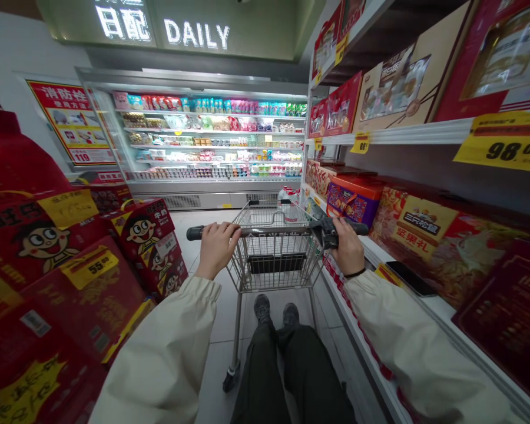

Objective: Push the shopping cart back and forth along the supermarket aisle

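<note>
A wire shopping cart (276, 277) stands right in front of my legs, its dark handle bar running across the view. Near the bar's left end, my left hand (218, 247) is closed around it, palm down. My right hand (348, 247) grips the bar toward its right end, beside a black fitting (325, 233) mounted there. Both sleeves are cream-coloured, and a dark band circles the right wrist. Inside the far part of the basket or just beyond it, some white bottles with red (289, 195) show through the wires; I cannot tell which.
Shelves of boxed gifts (417, 229) line the right side, with a phone-like dark slab (410, 278) on the lower ledge. Stacked red milk cartons (148, 244) crowd the left. Ahead, a lit refrigerated display (216, 185) spans the aisle's end. Pale floor tiles (216, 347) lie between.
</note>
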Tool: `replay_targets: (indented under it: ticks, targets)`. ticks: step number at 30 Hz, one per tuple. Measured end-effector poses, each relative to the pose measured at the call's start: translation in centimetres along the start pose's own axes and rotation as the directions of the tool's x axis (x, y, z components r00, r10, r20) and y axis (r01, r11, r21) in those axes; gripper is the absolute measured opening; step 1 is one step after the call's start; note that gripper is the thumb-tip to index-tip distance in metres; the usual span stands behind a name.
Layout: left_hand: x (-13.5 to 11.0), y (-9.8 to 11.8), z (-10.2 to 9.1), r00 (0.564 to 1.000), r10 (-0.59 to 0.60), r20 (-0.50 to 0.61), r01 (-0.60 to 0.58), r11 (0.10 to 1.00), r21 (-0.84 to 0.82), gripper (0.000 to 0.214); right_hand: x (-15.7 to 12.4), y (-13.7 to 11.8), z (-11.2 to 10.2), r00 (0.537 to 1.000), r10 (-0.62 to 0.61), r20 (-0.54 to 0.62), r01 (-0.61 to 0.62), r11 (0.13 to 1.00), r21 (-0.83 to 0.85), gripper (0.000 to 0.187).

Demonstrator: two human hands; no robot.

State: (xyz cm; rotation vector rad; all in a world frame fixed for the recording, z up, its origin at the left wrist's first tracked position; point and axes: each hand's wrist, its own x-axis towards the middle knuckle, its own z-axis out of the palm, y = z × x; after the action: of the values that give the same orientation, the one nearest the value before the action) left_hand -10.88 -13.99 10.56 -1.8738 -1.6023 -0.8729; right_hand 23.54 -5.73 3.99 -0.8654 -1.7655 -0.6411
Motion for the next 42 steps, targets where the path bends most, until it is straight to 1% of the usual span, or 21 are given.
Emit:
replay_targets:
  ticks: [3,5,7,10,12,14,16,19,21,23,25,27,28,30,33,35,36,37,39,40,42]
  targets:
    - [0.0,0.3,0.7,0.999,-0.020,-0.027,0.021,0.999,0.027,0.037,-0.3,0.1,0.9,0.999,0.005,0.043,-0.003,0.999,-0.034,0.065]
    - [0.2,0.4,1.0,0.999,-0.023,-0.041,0.024,0.999,0.023,0.037,-0.5,1.0,0.9,0.998,-0.006,0.062,0.009,0.999,-0.048,0.065]
    - [0.4,0.5,1.4,0.999,-0.010,-0.049,0.010,1.000,0.000,0.035,-0.7,2.6,0.6,0.997,-0.003,0.072,0.008,0.998,-0.063,0.064]
    - [0.7,0.7,1.9,0.999,-0.004,-0.052,0.003,1.000,-0.017,0.034,-0.9,4.9,0.1,0.998,0.026,0.050,-0.022,0.996,-0.091,0.060]
    - [0.9,1.0,2.2,0.998,-0.007,-0.059,0.006,1.000,-0.018,0.034,-0.9,5.4,0.4,0.998,0.061,0.018,-0.059,0.994,-0.094,0.059]
    - [1.0,1.2,2.5,0.997,-0.010,-0.072,0.008,1.000,-0.022,0.033,-0.6,4.8,1.2,0.996,0.092,-0.007,-0.092,0.993,-0.075,0.058]
    - [1.1,1.4,2.6,0.997,-0.013,-0.080,0.010,0.999,-0.032,0.033,-0.1,3.3,2.4,0.994,0.104,-0.017,-0.105,0.994,-0.042,0.057]
    - [1.1,1.3,2.6,0.997,-0.019,-0.072,0.016,0.999,-0.039,0.033,0.7,1.5,3.5,0.997,0.081,0.010,-0.081,0.997,-0.017,0.057]
    - [1.1,1.3,2.3,0.998,-0.013,-0.055,0.011,0.999,-0.035,0.034,0.9,1.7,3.2,0.998,0.042,0.055,-0.041,0.999,-0.020,0.055]
    - [1.0,1.3,2.1,0.999,-0.006,-0.043,0.005,1.000,-0.029,0.035,0.7,3.3,2.2,0.997,0.020,0.076,-0.018,0.999,-0.033,0.054]
    - [0.9,1.5,2.0,0.999,-0.009,-0.045,0.007,0.999,-0.031,0.035,0.3,5.3,1.0,0.997,0.034,0.065,-0.031,0.998,-0.051,0.055]
    - [0.8,1.7,2.0,0.998,-0.019,-0.061,0.016,0.999,-0.039,0.035,-0.2,6.4,0.2,0.996,0.073,0.041,-0.070,0.995,-0.067,0.059]
    - [0.8,1.9,2.1,0.997,-0.026,-0.071,0.022,0.999,-0.043,0.034,-0.3,6.4,0.2,0.995,0.090,0.034,-0.088,0.994,-0.069,0.061]
    - [0.8,2.1,2.2,0.995,-0.041,-0.089,0.037,0.998,-0.048,0.033,-0.2,5.0,0.8,0.993,0.115,0.017,-0.114,0.991,-0.065,0.065]
    - [0.9,2.3,2.4,0.994,-0.058,-0.092,0.052,0.997,-0.060,0.032,0.9,0.5,2.6,0.993,0.115,-0.004,-0.115,0.993,-0.033,0.066]
    - [0.8,2.2,2.3,0.995,-0.056,-0.079,0.050,0.996,-0.078,0.032,1.8,-2.2,3.5,0.997,0.075,0.007,-0.075,0.997,0.013,0.066]
    - [0.7,2.2,2.2,0.996,-0.051,-0.069,0.045,0.995,-0.089,0.032,2.1,-3.0,3.7,0.999,0.039,0.022,-0.040,0.999,0.037,0.065]
    - [0.6,2.1,2.1,0.997,-0.046,-0.062,0.039,0.994,-0.099,0.032,2.3,-3.3,3.7,0.999,0.002,0.036,-0.004,0.998,0.060,0.063]
    - [0.2,1.9,1.8,0.997,-0.041,-0.061,0.034,0.993,-0.112,0.031,2.3,-2.4,3.3,0.997,-0.058,0.057,0.053,0.995,0.089,0.061]
    - [0.0,1.8,1.6,0.996,-0.045,-0.071,0.036,0.993,-0.114,0.031,2.0,-1.4,3.0,0.995,-0.074,0.061,0.069,0.993,0.091,0.061]
    - [-0.5,1.7,1.5,0.993,-0.058,-0.099,0.047,0.992,-0.115,0.031,1.2,1.0,2.2,0.998,-0.052,0.023,0.051,0.997,0.054,0.062]
